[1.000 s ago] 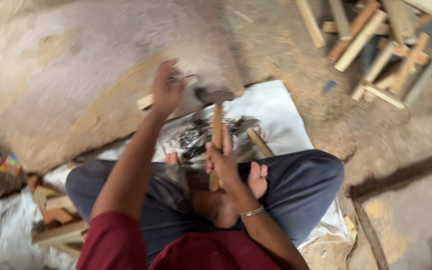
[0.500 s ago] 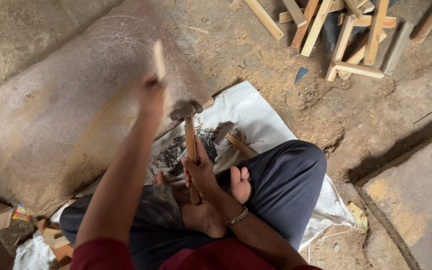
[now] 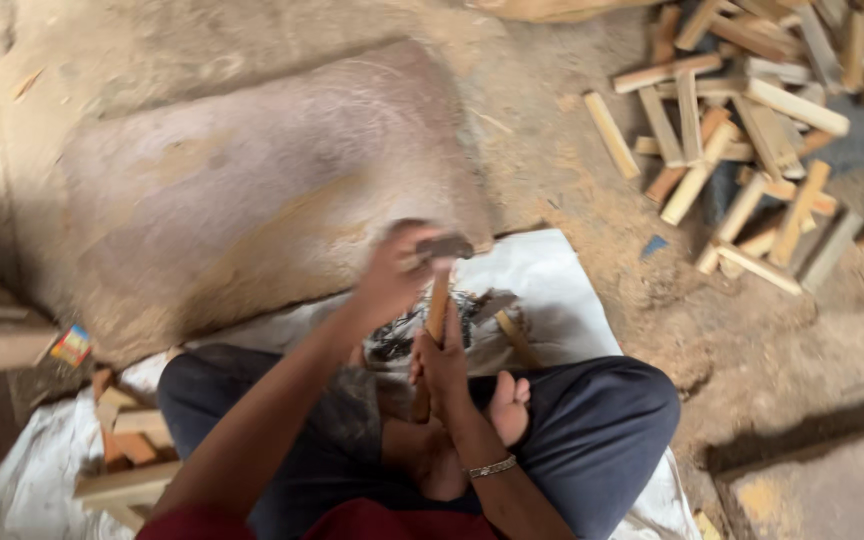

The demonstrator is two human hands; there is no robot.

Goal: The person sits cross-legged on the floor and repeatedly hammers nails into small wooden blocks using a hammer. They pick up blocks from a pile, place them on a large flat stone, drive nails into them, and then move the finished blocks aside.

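I sit cross-legged on a white sheet (image 3: 572, 300) on a dirt floor. My right hand (image 3: 444, 362), with a bracelet at the wrist, grips the wooden handle of a hammer (image 3: 438, 300); its dark metal head points away from me. My left hand (image 3: 390, 278) is blurred and reaches forward right beside the hammer head, with its fingers curled. Whether it holds anything is unclear. A dark heap of small scraps (image 3: 400, 338) lies on the sheet just under both hands.
A big flat stone slab (image 3: 252, 190) lies ahead to the left. Many cut wooden sticks (image 3: 752, 130) are piled at the upper right. Short wooden blocks (image 3: 127, 450) are stacked by my left knee, with a small colourful box (image 3: 72, 345) beyond them.
My left hand, raised half a second ago with a pale wooden piece, has come down beside the hammer head. The view has shifted, and the hammer stays in my right hand.
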